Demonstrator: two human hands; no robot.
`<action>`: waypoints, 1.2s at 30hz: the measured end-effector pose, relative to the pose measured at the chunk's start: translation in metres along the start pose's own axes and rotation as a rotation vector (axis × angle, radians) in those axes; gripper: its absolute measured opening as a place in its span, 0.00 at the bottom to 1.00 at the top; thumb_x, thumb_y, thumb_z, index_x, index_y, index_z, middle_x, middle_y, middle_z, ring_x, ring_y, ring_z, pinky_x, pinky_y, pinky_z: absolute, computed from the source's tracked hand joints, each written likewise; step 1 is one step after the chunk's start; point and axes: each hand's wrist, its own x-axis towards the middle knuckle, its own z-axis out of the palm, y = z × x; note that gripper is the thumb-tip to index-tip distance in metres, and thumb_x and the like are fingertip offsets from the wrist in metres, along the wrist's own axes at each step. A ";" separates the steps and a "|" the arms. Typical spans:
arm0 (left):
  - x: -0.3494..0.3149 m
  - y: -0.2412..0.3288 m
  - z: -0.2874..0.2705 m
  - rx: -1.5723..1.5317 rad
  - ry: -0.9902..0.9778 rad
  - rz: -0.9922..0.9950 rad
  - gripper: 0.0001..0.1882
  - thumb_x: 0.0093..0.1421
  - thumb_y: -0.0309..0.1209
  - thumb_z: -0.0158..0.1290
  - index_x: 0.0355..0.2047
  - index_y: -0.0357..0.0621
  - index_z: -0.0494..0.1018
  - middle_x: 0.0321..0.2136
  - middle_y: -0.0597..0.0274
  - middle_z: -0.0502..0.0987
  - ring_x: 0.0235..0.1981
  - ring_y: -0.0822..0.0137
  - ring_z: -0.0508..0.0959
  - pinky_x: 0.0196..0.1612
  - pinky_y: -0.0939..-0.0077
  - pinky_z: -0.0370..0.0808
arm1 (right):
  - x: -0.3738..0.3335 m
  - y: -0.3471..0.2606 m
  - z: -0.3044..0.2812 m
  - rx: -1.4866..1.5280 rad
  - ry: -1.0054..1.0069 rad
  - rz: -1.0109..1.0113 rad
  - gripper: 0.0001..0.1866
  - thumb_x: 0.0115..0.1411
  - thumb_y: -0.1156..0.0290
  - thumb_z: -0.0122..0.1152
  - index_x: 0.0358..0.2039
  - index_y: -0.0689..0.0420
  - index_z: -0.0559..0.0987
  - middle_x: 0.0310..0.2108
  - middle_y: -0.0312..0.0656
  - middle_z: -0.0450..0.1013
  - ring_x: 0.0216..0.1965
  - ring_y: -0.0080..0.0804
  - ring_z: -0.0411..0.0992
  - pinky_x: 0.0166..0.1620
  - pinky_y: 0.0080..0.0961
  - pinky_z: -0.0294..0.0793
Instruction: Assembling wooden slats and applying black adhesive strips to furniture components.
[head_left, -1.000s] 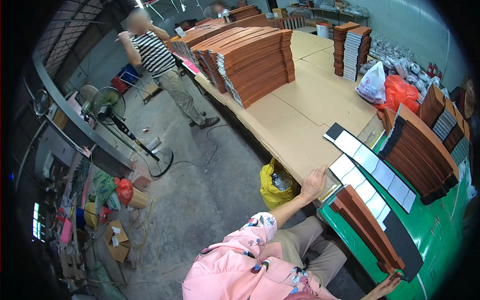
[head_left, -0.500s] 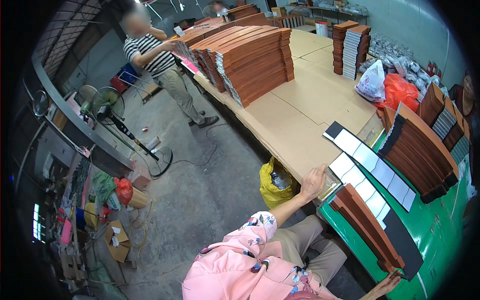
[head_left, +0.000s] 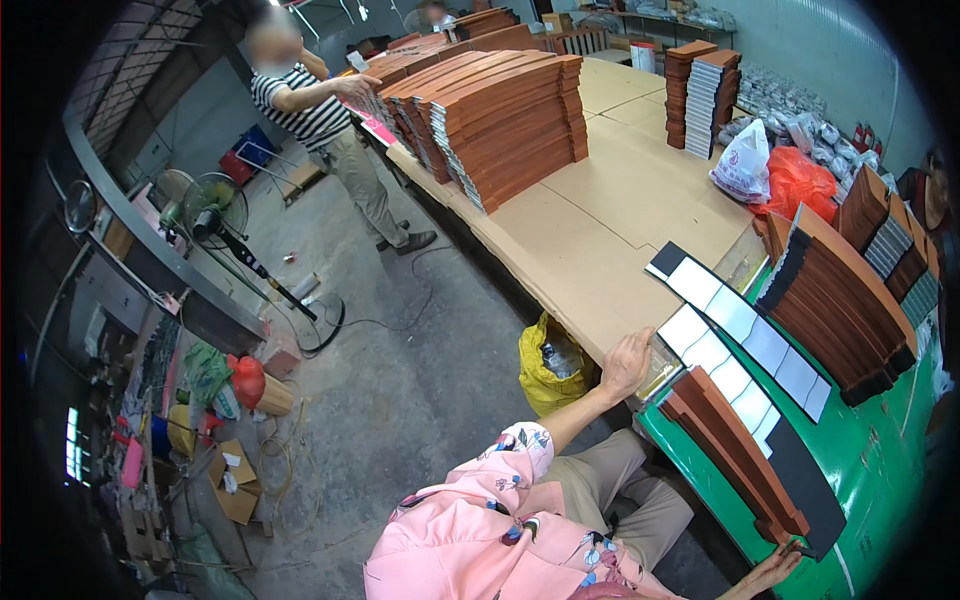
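A black curved panel (head_left: 812, 488) with shiny white strips on its face lies on the green table top in front of me. My left hand (head_left: 627, 366) is closed at its far end, fingertips against the edge; part of the grip is hidden. At the near end my right hand (head_left: 772, 571) has its fingertips together at the panel's corner. Those fingers also lie close by the end of a reddish-brown curved moulding (head_left: 735, 455), which rests along the panel's near side. Beyond it lies a second black panel with white strips (head_left: 745, 330).
Brown curved mouldings stand stacked at the right (head_left: 840, 305) and on the cardboard-covered table (head_left: 510, 130). White (head_left: 743, 165) and red plastic bags (head_left: 800, 182) sit farther back. A yellow sack (head_left: 550, 370) hangs below the table edge. A person in a striped shirt (head_left: 300, 105) stands beyond, near a fan (head_left: 220, 215).
My hands and the panels stay where they were. The person in the striped shirt has moved an arm slightly toward the far stack.
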 end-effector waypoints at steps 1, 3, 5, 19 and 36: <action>0.000 0.001 0.000 -0.002 -0.001 0.002 0.22 0.51 0.23 0.50 0.48 0.41 0.62 0.31 0.54 0.72 0.34 0.55 0.74 0.36 0.64 0.71 | 0.000 0.000 -0.001 0.005 0.002 0.001 0.17 0.61 0.62 0.52 0.44 0.62 0.70 0.42 0.47 0.69 0.41 0.36 0.67 0.45 0.34 0.68; -0.001 -0.001 0.000 0.004 -0.004 -0.003 0.22 0.51 0.23 0.50 0.48 0.41 0.62 0.31 0.54 0.72 0.34 0.55 0.74 0.36 0.64 0.71 | 0.014 0.012 -0.019 0.020 0.000 0.007 0.17 0.61 0.62 0.52 0.44 0.62 0.70 0.42 0.47 0.69 0.41 0.37 0.67 0.45 0.35 0.68; -0.001 -0.001 0.000 0.004 -0.010 -0.006 0.22 0.51 0.23 0.50 0.48 0.41 0.62 0.31 0.54 0.72 0.34 0.55 0.74 0.36 0.64 0.71 | 0.014 0.016 -0.026 0.032 0.002 0.011 0.17 0.61 0.62 0.52 0.44 0.62 0.70 0.42 0.47 0.69 0.41 0.37 0.67 0.46 0.35 0.68; 0.002 -0.003 0.002 -0.003 0.015 0.014 0.22 0.51 0.22 0.50 0.48 0.41 0.62 0.31 0.52 0.73 0.34 0.54 0.74 0.36 0.63 0.71 | 0.023 0.027 -0.032 0.115 0.019 0.036 0.18 0.60 0.63 0.53 0.46 0.61 0.70 0.44 0.47 0.68 0.43 0.38 0.66 0.47 0.37 0.67; -0.003 0.004 0.000 0.002 -0.016 0.001 0.21 0.53 0.24 0.49 0.48 0.41 0.62 0.30 0.52 0.72 0.33 0.54 0.73 0.36 0.63 0.71 | 0.031 0.043 -0.062 0.245 0.025 0.127 0.17 0.59 0.66 0.54 0.47 0.61 0.68 0.47 0.48 0.67 0.48 0.38 0.65 0.53 0.41 0.64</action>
